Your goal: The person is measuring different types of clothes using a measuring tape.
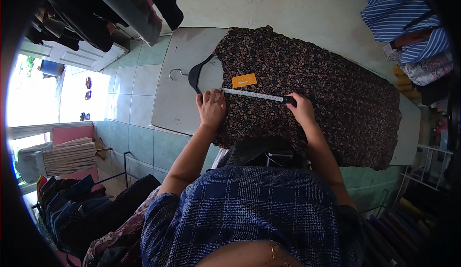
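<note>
A dark floral garment (345, 101) lies spread on a pale board-like table (176, 108), with a black clothes hanger (195, 75) at its neck end. My left hand (211, 109) presses at the garment's neckline, beside the hanger, on the end of a white measuring tape (254, 94). The tape runs out across the cloth to its black case (290, 101), which my right hand (301, 109) grips. An orange tag (244, 80) with writing lies on the garment just above the tape.
Dark clothes (144, 8) hang at the upper left. Folded striped and patterned clothes (399, 18) are stacked at the upper right. More garments (72, 202) hang on a rack at the lower left. A white metal rack (428, 166) stands at the right.
</note>
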{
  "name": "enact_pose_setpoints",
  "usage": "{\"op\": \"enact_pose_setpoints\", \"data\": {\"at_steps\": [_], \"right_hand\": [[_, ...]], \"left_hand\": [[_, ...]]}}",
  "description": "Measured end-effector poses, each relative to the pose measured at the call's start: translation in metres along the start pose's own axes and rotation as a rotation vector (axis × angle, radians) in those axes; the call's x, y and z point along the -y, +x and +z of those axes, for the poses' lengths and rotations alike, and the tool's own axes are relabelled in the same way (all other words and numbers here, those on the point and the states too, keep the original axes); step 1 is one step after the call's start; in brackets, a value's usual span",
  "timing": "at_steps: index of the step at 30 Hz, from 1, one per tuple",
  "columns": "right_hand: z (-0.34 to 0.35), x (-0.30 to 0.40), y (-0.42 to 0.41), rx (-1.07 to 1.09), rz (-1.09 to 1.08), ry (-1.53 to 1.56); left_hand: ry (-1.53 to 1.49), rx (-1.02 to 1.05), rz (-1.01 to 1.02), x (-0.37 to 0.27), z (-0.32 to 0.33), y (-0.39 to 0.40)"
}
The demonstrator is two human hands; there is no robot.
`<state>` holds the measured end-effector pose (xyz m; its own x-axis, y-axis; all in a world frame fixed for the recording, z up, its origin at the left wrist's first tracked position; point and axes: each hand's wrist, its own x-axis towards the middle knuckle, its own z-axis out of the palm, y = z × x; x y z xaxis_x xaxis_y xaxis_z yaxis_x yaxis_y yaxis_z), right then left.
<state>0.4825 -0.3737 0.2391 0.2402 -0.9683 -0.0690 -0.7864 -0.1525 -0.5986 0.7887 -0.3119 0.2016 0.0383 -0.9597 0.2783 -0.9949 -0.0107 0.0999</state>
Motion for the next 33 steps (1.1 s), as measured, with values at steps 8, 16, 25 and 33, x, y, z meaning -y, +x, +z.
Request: {"op": "enact_pose_setpoints", "data": {"at_steps": [8, 16, 25, 33], "right_hand": [[-0.011, -0.007, -0.006, -0.023, 0.048, -0.011], [-0.015, -0.02, -0.012, -0.038, 0.086, 0.032], [-0.016, -0.02, -0.011, -0.045, 0.098, 0.018], [-0.017, -0.022, -0.011, -0.042, 0.091, 0.036]], "left_hand": [[0.014, 0.028, -0.013, 0.0, 0.0, 0.001], [0.073, 0.055, 0.147, 0.007, 0.009, 0.009], [-0.047, 0.085, 0.21, 0.008, -0.002, 0.012], [0.015, 0.095, 0.21, -0.01, -0.008, 0.0]]}}
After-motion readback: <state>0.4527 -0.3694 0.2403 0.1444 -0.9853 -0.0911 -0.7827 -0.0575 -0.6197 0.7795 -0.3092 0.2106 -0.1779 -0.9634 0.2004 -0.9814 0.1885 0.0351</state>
